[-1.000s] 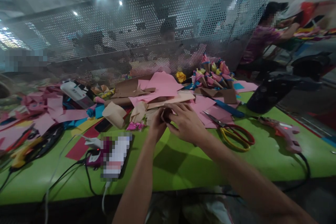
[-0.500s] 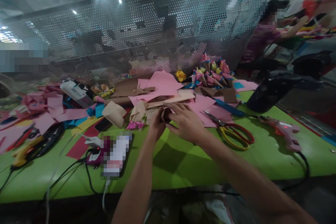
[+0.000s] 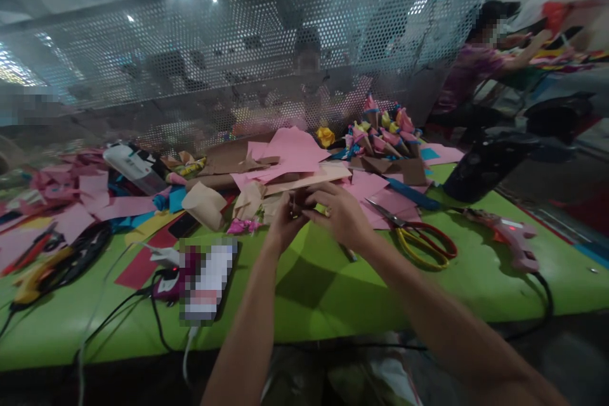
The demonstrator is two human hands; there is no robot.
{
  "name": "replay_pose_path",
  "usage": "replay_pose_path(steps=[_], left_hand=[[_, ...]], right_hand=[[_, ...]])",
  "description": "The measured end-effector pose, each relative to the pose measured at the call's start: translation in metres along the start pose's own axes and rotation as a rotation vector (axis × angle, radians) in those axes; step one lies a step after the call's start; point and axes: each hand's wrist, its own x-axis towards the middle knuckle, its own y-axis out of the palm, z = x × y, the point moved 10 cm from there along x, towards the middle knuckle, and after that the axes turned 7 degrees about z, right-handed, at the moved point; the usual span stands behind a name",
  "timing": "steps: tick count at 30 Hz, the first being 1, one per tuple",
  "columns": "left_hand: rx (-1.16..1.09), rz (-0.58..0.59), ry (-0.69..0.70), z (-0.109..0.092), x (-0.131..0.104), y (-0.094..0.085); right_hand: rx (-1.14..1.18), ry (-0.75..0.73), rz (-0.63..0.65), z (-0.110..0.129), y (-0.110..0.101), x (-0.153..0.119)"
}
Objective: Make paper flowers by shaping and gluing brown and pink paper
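- From my remote seat, I see the left hand (image 3: 284, 226) and right hand (image 3: 343, 216) gripping brown paper (image 3: 298, 199) between their fingertips, mid-view above the table (image 3: 323, 320).
- At one o'clock from them, paper cones (image 3: 373, 119) hold pink flowers (image 3: 405, 122).
- At two-thirty stands a dark cup-shaped object (image 3: 476, 168); I cannot see inside.
- Scissors (image 3: 400, 224) lie at three.

A phone (image 3: 210, 284) on a white cable (image 3: 189, 349) lies on the green table (image 3: 352, 314).

The right hand (image 3: 340, 210) has shifted its grip — and a slim stick (image 3: 351, 254) (partly hidden) now shows below its wrist.
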Motion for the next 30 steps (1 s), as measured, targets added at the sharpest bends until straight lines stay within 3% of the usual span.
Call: replay_pose_path(steps=[4,10,17,22,30], left_hand=[[0.09,-0.074,0.085,-0.007,-0.003,-0.003],[-0.08,-0.09,0.011,-0.002,-0.009,-0.005],[-0.129,-0.064,0.035,-0.001,-0.011,-0.006],[-0.024,-0.044,0.047,0.002,-0.012,-0.007],[0.116,-0.046,0.067,-0.014,-0.012,-0.006]], right_hand=[[0.01,0.029,-0.133,-0.005,-0.011,-0.003],[-0.101,-0.151,-0.092,0.026,-0.013,-0.006],[-0.4,-0.14,-0.013,0.036,-0.01,-0.008],[-0.444,-0.101,0.08,0.036,-0.001,-0.007],[-0.431,-0.014,0.13,0.03,0.005,-0.006]])
